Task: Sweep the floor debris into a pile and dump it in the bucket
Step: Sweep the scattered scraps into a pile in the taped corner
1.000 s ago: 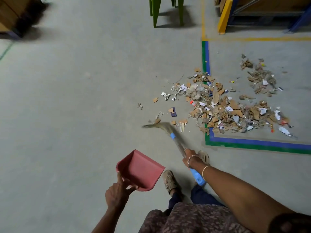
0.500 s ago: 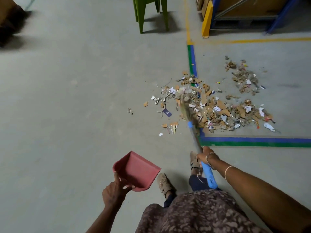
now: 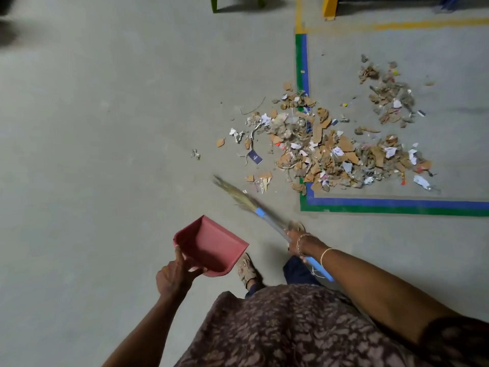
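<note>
Head cam, the only view:

- Right hand (image 3: 296,241): fingers wrapped round the broom (image 3: 260,212) handle, mid-shaft, with the blue end sticking out behind my wrist. I'd guess the mid-shaft hold is there to give short, quick flicks with one arm.
- The bristles are blurred and low over the floor (image 3: 105,128), on the near-left side of the debris, touching none of it. That's the side to work from, I think, since the stragglers lie there.
- Left hand (image 3: 173,276): clamped on the back edge of the dustpan (image 3: 211,245), thumb on top and fingers curled under. The pan is up off the floor, mouth tilted away from me and empty. It's parked clear of the broom's swing until there's a pile to scoop.
- Debris pile (image 3: 325,149): cardboard and paper scraps, loosely gathered across the corner of the blue-green tape line (image 3: 397,205).
- Smaller cluster (image 3: 389,99): sits apart inside the taped area.
- Loose bits left of the pile: a dark card (image 3: 255,157), a crumpled scrap (image 3: 195,154) well apart, and a few pieces just beside the bristles.
- The bucket isn't in view, so I can't say where it is.

Judgement: mid-gathering, nothing scooped. Next is pulling the left-side stragglers right into the main heap, then merging the far cluster. Risk: the light paper scatters if I flick too hard.
</note>
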Motion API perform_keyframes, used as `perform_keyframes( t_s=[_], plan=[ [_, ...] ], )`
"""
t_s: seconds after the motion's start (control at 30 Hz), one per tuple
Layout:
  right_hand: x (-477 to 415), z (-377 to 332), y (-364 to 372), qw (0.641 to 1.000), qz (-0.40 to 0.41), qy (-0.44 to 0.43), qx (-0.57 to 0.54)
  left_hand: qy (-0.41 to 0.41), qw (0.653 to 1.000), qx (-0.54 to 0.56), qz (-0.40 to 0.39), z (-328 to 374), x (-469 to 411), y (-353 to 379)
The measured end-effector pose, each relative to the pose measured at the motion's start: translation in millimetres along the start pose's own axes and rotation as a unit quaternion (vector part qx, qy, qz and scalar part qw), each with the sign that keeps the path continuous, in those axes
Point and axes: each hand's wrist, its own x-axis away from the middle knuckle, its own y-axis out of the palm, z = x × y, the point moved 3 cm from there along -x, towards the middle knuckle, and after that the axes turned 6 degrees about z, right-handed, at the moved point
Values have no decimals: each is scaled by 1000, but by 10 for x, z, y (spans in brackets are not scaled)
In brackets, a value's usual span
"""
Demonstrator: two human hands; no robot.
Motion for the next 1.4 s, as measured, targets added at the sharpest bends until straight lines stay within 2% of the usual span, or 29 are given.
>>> perform_keyframes(
  t_s=[0.2, 0.37, 0.5, 0.67, 0.87, 1.07, 1.4],
  plan=[
    [-320, 267, -536, 998, 45, 22, 23, -1, 1000, -6, 9, 386, 21, -119],
    [-358, 766, -1003, 995, 76, 64, 7, -5, 1000, -14, 8, 804, -29, -281],
    [-366, 1114, -1248, 986, 131, 99, -12, -4, 1000, -12, 11, 1122, -73, -427],
    [-108, 1106, -1290, 985, 168, 40, -1, -2, 1000, 12, 26, 1363, -184, -556],
    [84, 499, -1299, 977, 203, -62, 3, -33, 998, 24, 42, 1374, -269, -672],
    [155, -554, -1370, 971, 183, -154, 32, -73, 995, 56, 45, 1002, -164, -684],
    [-167, -2054, -1010, 974, 97, -190, 77, -153, 983, 97, 34, -93, -442, -461]
  ],
)
